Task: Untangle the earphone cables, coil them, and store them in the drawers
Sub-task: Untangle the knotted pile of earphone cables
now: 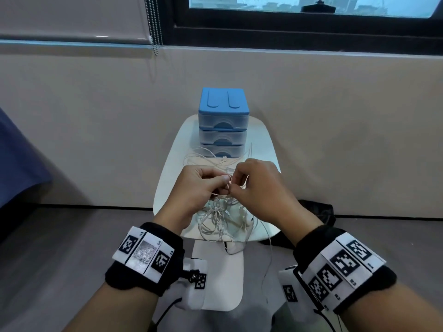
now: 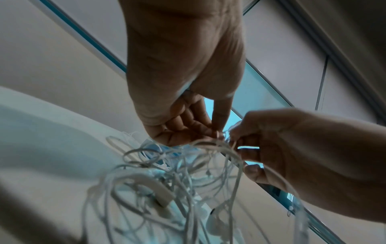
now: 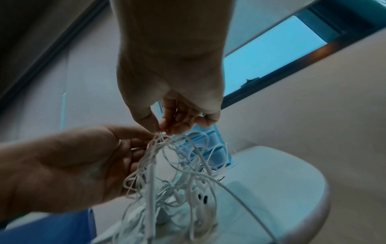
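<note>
The left hand (image 1: 196,185) and right hand (image 1: 257,185) meet fingertip to fingertip, each pinching strands at the top of the tangled earphone cables (image 1: 223,219); the white knot hangs from both pinches over the near part of the small white table (image 1: 263,144); farther back on it stands the blue drawer unit (image 1: 223,121), all three drawers closed.

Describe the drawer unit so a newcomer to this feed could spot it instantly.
Find the white oval table against the beige wall under the window. At its far end stands the drawer unit, behind the tangled white earphone cables. It is the only blue thing on the table: a blue lid above three closed translucent drawers.
</note>
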### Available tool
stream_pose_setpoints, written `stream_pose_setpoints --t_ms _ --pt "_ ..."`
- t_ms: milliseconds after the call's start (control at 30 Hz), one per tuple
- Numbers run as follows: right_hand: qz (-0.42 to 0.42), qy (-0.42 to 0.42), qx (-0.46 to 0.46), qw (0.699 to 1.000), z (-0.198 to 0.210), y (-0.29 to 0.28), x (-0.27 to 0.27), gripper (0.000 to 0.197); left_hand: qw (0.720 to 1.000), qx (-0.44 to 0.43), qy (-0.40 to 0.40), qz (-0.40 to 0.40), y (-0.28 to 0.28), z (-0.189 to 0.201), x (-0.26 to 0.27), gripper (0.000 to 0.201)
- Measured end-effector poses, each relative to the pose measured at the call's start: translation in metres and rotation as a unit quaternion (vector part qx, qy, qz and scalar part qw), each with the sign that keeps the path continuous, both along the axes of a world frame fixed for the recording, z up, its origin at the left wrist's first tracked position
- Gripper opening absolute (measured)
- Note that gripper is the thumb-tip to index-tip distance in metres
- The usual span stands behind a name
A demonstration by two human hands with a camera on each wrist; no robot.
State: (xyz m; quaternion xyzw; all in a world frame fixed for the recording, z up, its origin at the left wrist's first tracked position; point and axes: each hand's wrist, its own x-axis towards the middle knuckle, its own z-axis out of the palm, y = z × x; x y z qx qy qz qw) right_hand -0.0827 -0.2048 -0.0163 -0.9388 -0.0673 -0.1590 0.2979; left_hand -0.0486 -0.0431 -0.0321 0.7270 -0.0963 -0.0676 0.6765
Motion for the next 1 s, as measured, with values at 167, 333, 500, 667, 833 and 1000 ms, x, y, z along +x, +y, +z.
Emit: stream_pose_setpoints --t_ms 167,333,500,667,833,1000 --pt "0.027 0.04 0.301 0.952 0.01 0.0 0.007 0.012 1.0 0.026 -0.016 0.0 -0.004 0.001 0.003 0.016" --pt "0.018 0.129 0.408 0.904 0.025 0.002 0.017 0.027 0.997 0.019 -0.02 -0.068 -0.004 0.007 0.003 0.028" --pt "0.005 0.184 0.473 0.862 0.033 -0.001 0.025 0.025 0.987 0.034 -0.044 -0.15 0.004 0.002 -0.003 0.028" --pt "0.008 0.226 0.473 0.852 0.036 0.0 0.027 0.006 0.986 0.046 -0.047 -0.15 0.002 -0.006 -0.006 0.027" --pt "-0.002 0.21 0.493 0.844 0.051 -0.001 0.024 0.005 0.986 0.078 -0.082 -0.125 -0.012 -0.001 -0.012 0.023" --pt "-0.031 0.221 0.361 0.905 0.065 -0.014 0.024 0.023 0.983 0.114 -0.125 -0.072 -0.011 0.007 0.006 0.01"
